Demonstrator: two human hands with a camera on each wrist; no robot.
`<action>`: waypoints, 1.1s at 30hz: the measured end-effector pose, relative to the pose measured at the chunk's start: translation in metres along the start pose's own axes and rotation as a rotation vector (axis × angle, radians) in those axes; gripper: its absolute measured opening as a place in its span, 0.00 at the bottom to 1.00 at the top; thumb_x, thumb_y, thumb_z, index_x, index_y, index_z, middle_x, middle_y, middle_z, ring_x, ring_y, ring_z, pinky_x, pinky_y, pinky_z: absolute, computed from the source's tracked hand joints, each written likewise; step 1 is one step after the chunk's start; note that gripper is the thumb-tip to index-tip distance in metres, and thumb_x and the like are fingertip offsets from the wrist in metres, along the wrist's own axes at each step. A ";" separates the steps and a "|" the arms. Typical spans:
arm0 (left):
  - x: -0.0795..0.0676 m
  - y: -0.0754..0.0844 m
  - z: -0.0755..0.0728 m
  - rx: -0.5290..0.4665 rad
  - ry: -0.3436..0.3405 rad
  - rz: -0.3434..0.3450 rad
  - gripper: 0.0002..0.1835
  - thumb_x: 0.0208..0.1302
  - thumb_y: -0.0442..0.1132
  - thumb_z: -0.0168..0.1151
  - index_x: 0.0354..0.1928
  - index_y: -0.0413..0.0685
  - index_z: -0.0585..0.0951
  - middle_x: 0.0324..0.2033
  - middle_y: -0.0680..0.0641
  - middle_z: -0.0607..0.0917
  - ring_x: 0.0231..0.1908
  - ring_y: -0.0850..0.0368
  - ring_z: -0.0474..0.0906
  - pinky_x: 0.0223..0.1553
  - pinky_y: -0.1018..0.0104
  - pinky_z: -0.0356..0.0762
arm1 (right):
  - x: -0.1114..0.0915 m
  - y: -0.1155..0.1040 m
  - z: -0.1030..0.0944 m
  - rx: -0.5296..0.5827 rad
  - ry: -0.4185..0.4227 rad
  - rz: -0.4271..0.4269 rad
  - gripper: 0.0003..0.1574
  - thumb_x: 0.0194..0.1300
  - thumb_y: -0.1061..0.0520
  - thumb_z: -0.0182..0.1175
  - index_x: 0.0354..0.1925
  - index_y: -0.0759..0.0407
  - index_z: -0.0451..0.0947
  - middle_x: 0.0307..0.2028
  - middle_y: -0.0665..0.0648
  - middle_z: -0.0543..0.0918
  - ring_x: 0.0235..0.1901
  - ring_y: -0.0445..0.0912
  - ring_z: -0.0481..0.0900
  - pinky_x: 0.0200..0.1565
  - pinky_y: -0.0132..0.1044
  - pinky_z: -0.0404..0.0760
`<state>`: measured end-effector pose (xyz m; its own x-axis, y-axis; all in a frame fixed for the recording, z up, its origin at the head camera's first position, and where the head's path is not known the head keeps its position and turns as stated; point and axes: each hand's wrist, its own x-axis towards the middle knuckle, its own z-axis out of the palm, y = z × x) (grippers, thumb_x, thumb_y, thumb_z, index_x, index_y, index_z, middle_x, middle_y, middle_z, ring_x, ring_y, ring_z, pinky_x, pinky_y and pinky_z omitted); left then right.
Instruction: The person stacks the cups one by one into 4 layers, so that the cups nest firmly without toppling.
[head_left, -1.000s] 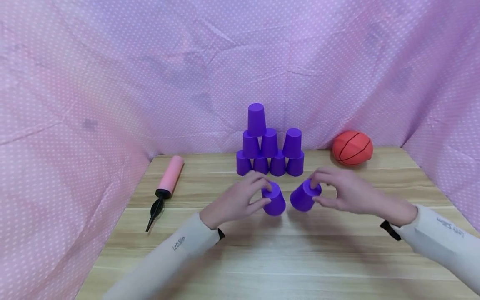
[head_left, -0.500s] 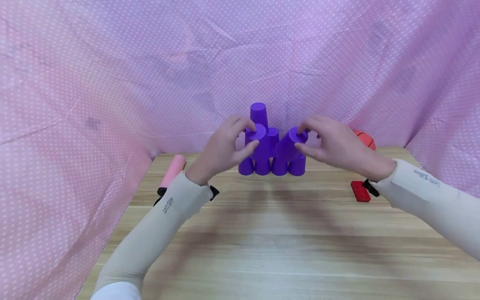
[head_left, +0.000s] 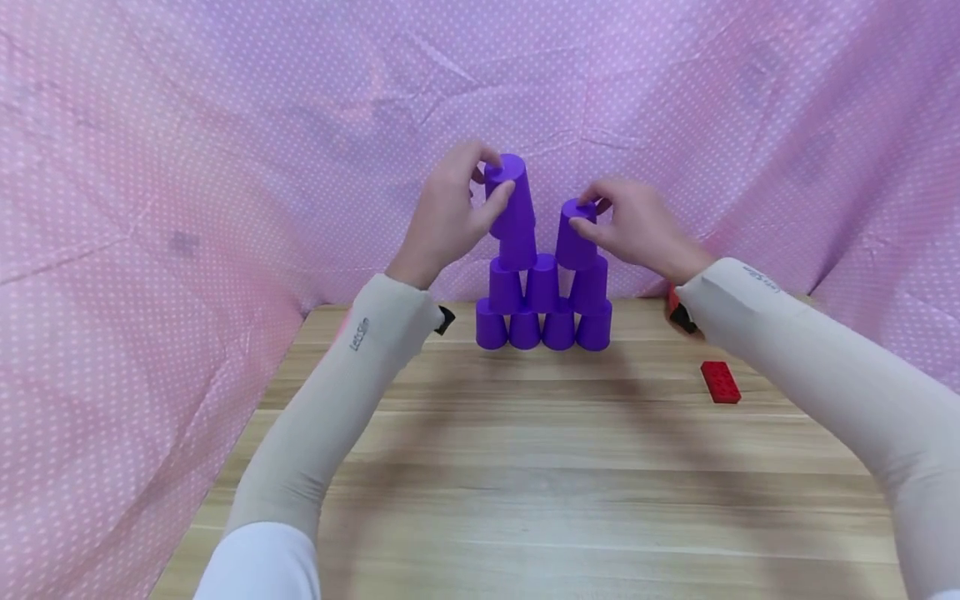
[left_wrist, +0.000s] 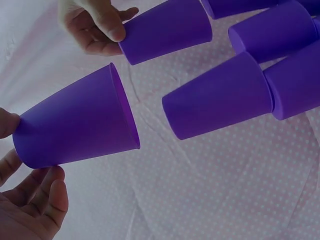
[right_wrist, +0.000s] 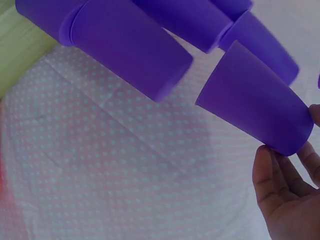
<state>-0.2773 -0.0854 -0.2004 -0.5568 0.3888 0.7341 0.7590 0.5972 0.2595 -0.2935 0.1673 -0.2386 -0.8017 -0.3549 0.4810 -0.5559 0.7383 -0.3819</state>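
Purple cups stand upside down in a pyramid at the table's back: several in the bottom row, three in the second, and a single cup (head_left: 517,252) on top at the left. My left hand (head_left: 450,218) pinches an upside-down purple cup (head_left: 510,196) by its base; in the left wrist view this held cup (left_wrist: 75,122) is apart from the single cup (left_wrist: 220,97). With thumb and fingers, my right hand (head_left: 648,223) holds another purple cup (head_left: 576,243) close over the second row's right cup (head_left: 590,287). The right wrist view shows this held cup (right_wrist: 257,102) slanted, a gap between it and the nearest stacked cup (right_wrist: 130,47).
A red studded toy brick (head_left: 721,382) lies on the wooden table (head_left: 555,483) to the right. The red ball (head_left: 672,298) is mostly hidden behind my right wrist. A pink dotted curtain (head_left: 375,167) hangs behind and around the table.
Both hands have risen and moved away from me with their cups, from above the table front of the pyramid to its upper level. The red brick has come into view; my left sleeve now covers the pink pump.
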 end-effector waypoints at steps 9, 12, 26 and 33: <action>0.031 -0.008 0.015 0.027 -0.064 -0.103 0.14 0.67 0.43 0.57 0.49 0.43 0.74 0.45 0.49 0.76 0.44 0.58 0.72 0.47 0.76 0.66 | 0.014 0.015 0.016 0.049 -0.012 0.067 0.20 0.61 0.50 0.64 0.45 0.63 0.77 0.42 0.61 0.81 0.44 0.54 0.77 0.48 0.47 0.74; 0.038 -0.010 0.022 0.015 -0.093 -0.128 0.13 0.68 0.43 0.56 0.48 0.43 0.73 0.46 0.49 0.76 0.45 0.58 0.71 0.47 0.77 0.65 | 0.016 0.018 0.019 0.058 -0.010 0.082 0.21 0.61 0.50 0.64 0.46 0.63 0.76 0.42 0.61 0.81 0.44 0.54 0.78 0.47 0.47 0.74; 0.057 -0.009 0.043 0.027 -0.185 -0.212 0.14 0.68 0.44 0.55 0.49 0.45 0.72 0.47 0.49 0.77 0.48 0.57 0.72 0.48 0.75 0.67 | 0.016 0.024 0.026 0.154 -0.042 0.110 0.33 0.60 0.54 0.65 0.59 0.65 0.65 0.46 0.65 0.80 0.45 0.55 0.78 0.47 0.47 0.75; 0.061 -0.012 0.051 0.008 -0.221 -0.270 0.14 0.69 0.45 0.54 0.50 0.46 0.72 0.47 0.49 0.76 0.47 0.58 0.71 0.48 0.72 0.68 | 0.014 0.026 0.027 0.165 -0.047 0.111 0.34 0.60 0.55 0.66 0.60 0.65 0.64 0.45 0.65 0.80 0.45 0.55 0.79 0.47 0.47 0.76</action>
<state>-0.3376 -0.0323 -0.1907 -0.7974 0.3584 0.4855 0.5723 0.7044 0.4198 -0.3252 0.1657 -0.2632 -0.8674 -0.3054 0.3929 -0.4887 0.6717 -0.5567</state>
